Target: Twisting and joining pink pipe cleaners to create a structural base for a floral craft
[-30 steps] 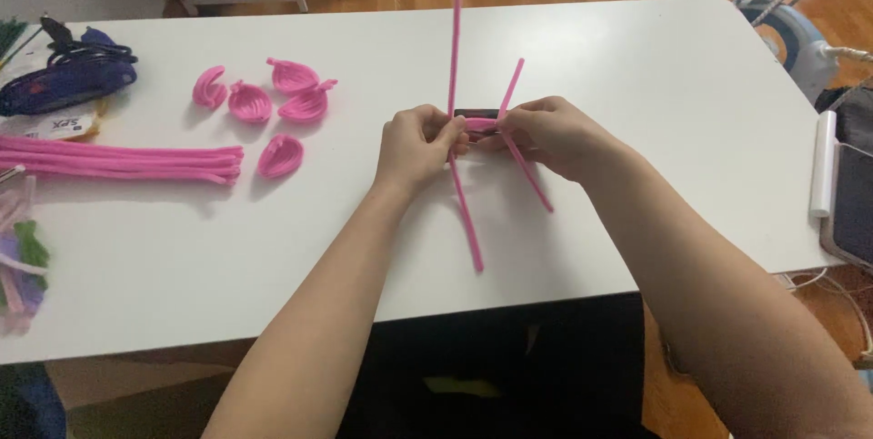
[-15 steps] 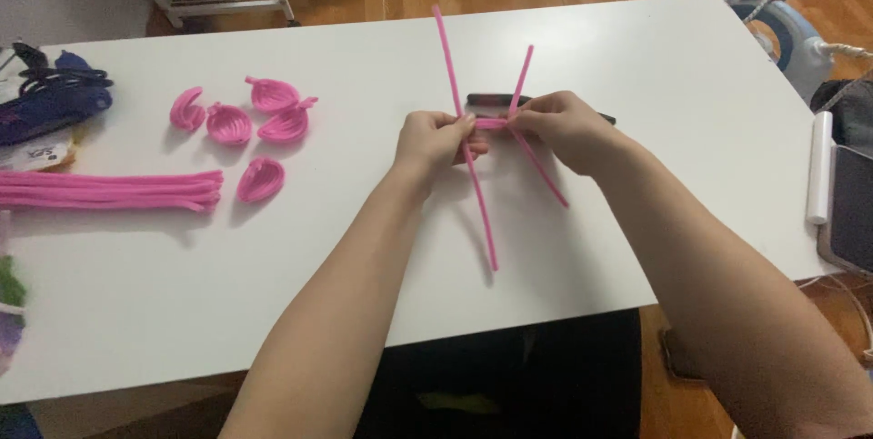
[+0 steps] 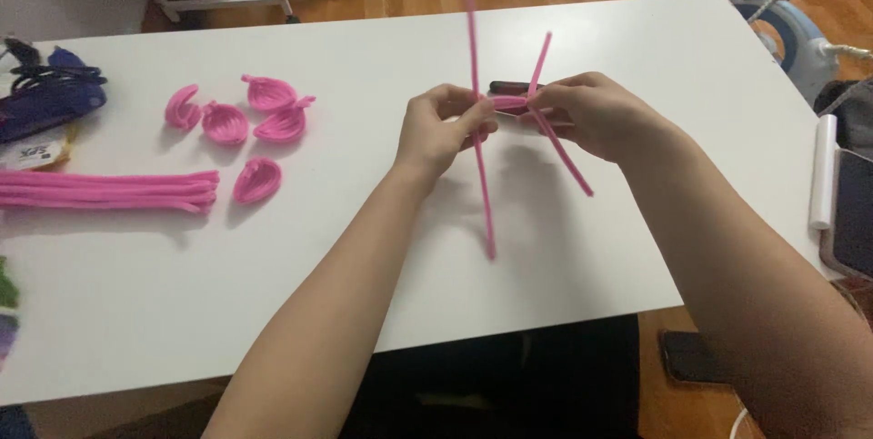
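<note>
Both hands meet above the middle of the white table (image 3: 637, 39). My left hand (image 3: 440, 130) pinches a long pink pipe cleaner (image 3: 480, 193) that runs nearly upright from the top of the view down to below the hands. My right hand (image 3: 591, 113) grips a shorter pink pipe cleaner (image 3: 568, 159) that crosses the long one at the fingertips, where pink turns are wound around a small dark object (image 3: 507, 88). How the wound part is fastened is hidden by the fingers.
Several finished pink petal shapes (image 3: 245, 121) lie at the left, with a bundle of straight pink pipe cleaners (image 3: 109, 191) below them. A blue tool with cords (image 3: 45, 93) sits at the far left edge. A white roll (image 3: 823, 171) lies at the right edge.
The long pipe cleaner has swung from a slant to nearly upright. Both hands stay together at the crossing point, shifted only slightly in view.
</note>
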